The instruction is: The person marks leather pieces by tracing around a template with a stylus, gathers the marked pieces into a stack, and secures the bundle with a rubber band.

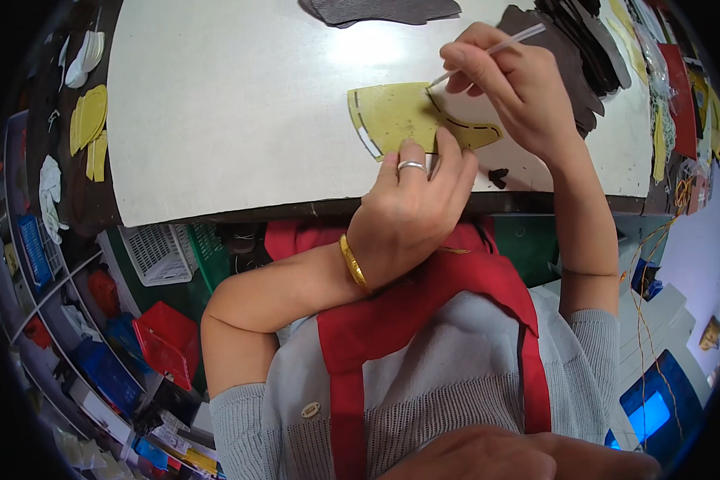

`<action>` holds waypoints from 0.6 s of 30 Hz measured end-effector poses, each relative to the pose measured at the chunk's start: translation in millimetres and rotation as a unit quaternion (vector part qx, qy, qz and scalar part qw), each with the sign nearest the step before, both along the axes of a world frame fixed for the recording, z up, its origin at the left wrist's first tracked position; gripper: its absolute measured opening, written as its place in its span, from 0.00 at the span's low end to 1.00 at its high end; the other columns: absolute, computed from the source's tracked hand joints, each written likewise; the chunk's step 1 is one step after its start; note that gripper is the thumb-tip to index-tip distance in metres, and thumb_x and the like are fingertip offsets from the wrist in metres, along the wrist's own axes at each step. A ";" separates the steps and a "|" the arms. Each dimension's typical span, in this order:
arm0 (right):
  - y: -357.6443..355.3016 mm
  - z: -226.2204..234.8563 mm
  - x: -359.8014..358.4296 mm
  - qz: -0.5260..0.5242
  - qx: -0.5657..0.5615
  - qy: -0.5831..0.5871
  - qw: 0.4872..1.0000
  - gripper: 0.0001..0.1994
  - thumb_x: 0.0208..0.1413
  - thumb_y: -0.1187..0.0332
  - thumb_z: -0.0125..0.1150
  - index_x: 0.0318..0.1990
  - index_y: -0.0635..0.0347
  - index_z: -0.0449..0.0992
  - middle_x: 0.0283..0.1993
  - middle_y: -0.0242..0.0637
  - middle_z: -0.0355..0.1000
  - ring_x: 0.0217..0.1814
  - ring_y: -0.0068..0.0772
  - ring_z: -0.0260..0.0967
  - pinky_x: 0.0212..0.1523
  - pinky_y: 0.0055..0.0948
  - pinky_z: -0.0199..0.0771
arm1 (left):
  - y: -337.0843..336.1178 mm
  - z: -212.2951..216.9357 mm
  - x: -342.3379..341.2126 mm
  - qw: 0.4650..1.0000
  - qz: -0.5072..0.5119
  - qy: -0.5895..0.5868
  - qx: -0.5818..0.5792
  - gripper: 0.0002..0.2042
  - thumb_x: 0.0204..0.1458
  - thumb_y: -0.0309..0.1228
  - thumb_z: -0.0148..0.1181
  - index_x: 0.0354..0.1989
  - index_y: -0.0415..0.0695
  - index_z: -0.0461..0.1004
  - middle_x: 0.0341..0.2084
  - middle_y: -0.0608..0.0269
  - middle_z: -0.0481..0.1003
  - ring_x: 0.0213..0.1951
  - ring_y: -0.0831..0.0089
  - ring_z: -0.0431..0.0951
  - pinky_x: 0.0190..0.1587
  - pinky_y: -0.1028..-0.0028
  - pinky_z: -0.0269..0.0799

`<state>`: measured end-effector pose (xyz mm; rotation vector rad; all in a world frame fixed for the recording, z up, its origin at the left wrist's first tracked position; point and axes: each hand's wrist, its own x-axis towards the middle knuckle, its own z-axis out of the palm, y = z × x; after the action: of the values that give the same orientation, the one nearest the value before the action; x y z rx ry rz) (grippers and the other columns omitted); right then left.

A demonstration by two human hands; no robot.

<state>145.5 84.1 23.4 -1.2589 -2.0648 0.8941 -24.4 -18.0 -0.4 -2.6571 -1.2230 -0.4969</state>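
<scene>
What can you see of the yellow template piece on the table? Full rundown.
The yellow template piece is a flat, thin, stiff-looking sheet, like card or plastic, mustard yellow, with one curved end and a narrower tail to the right. Dashed slots run along its edges, and a pale strip marks its lower left corner. It lies flat on the white table near the front edge. The left hand presses its fingertips on the lower edge; the right hand holds a thin white stick with its tip at the upper edge.

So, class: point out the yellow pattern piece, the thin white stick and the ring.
yellow pattern piece (396,116), head view, bare middle.
thin white stick (516,38), head view, upper shaft.
ring (412,166), head view, band on left hand finger.
</scene>
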 end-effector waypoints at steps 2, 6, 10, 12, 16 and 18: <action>-1.3 -3.8 6.4 0.005 -0.004 -0.021 1.000 0.15 0.67 0.55 0.57 0.40 0.57 0.80 0.23 0.42 0.76 0.26 0.42 0.78 0.29 0.38 0.75 | 2.1 -0.8 0.7 1.000 -0.007 0.007 0.010 0.17 0.51 0.32 0.56 0.49 0.48 0.80 0.48 0.57 0.79 0.35 0.61 0.80 0.33 0.77 0.78; -7.4 -9.2 4.2 0.005 0.132 -0.136 0.982 0.14 0.67 0.55 0.57 0.36 0.57 0.77 0.20 0.41 0.72 0.24 0.48 0.74 0.26 0.41 0.72 | 4.5 -2.8 4.1 1.000 -0.007 0.004 0.000 0.14 0.54 0.32 0.55 0.47 0.47 0.79 0.46 0.58 0.78 0.33 0.64 0.76 0.35 0.76 0.76; -33.1 3.9 34.1 0.035 0.172 -0.172 0.969 0.12 0.66 0.59 0.59 0.34 0.57 0.73 0.20 0.42 0.71 0.24 0.47 0.73 0.24 0.41 0.70 | 4.2 -0.8 1.5 0.999 -0.004 0.013 -0.047 0.18 0.52 0.30 0.55 0.52 0.49 0.79 0.48 0.59 0.78 0.33 0.61 0.76 0.33 0.76 0.77; -42.1 3.7 57.5 0.004 0.153 -0.175 0.972 0.12 0.66 0.59 0.60 0.35 0.57 0.73 0.21 0.42 0.71 0.24 0.47 0.73 0.25 0.41 0.71 | 5.2 4.3 3.4 0.999 -0.005 0.021 -0.047 0.18 0.52 0.29 0.56 0.52 0.50 0.79 0.48 0.60 0.78 0.33 0.62 0.76 0.32 0.77 0.77; -37.0 10.1 50.9 -0.038 0.058 -0.078 0.994 0.14 0.68 0.59 0.55 0.35 0.60 0.74 0.22 0.43 0.72 0.27 0.53 0.74 0.30 0.45 0.73 | 7.4 7.4 4.3 0.999 -0.005 0.036 -0.036 0.18 0.51 0.29 0.57 0.51 0.52 0.80 0.47 0.66 0.79 0.32 0.66 0.75 0.28 0.78 0.76; -30.7 9.3 40.0 -0.054 0.008 0.036 0.998 0.15 0.68 0.60 0.50 0.36 0.63 0.74 0.27 0.46 0.76 0.34 0.56 0.76 0.37 0.47 0.75 | 11.0 6.2 4.1 0.999 -0.006 0.025 -0.027 0.17 0.50 0.29 0.58 0.50 0.52 0.80 0.45 0.67 0.79 0.31 0.68 0.75 0.27 0.78 0.75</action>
<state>185.5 53.4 32.7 -1.2976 -1.9253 0.8609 -20.3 -7.0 5.8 -2.7063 -1.2237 -0.4009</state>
